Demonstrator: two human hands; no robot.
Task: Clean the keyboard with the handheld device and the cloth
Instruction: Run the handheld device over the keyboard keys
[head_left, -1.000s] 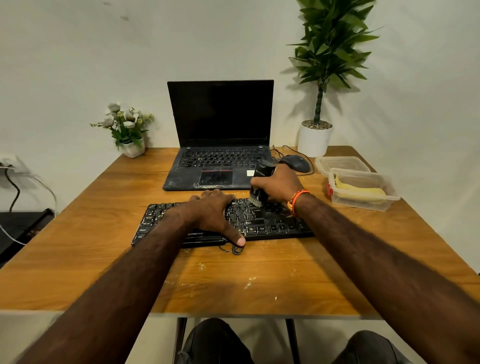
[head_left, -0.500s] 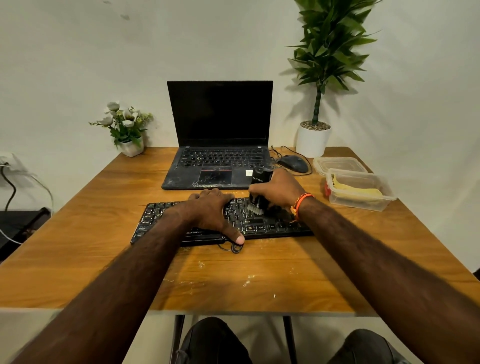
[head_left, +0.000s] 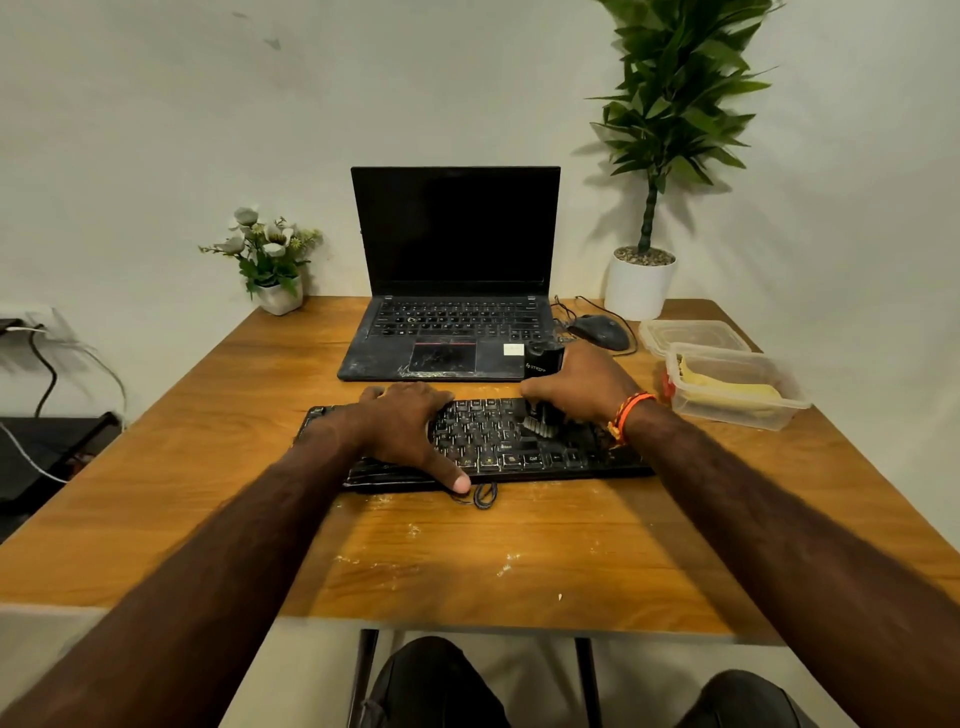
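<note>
A black keyboard (head_left: 519, 447) lies across the middle of the wooden table (head_left: 519, 561). My left hand (head_left: 410, 426) rests flat on its left half, thumb hooked over the front edge. My right hand (head_left: 582, 387) grips a black handheld device (head_left: 543, 364) held upright, its brush end (head_left: 540, 425) touching the keys on the right half. A yellow cloth (head_left: 727, 387) lies inside a clear plastic container (head_left: 737, 410) at the right.
An open black laptop (head_left: 452, 291) stands behind the keyboard, a mouse (head_left: 600, 332) and a clear lid (head_left: 693, 335) to its right. A tall potted plant (head_left: 644, 280) and a small flower pot (head_left: 275, 296) sit at the back. White crumbs dot the table's front.
My right hand has shifted the device's brush slightly over the keys on the right half. My left hand has stayed on the keyboard.
</note>
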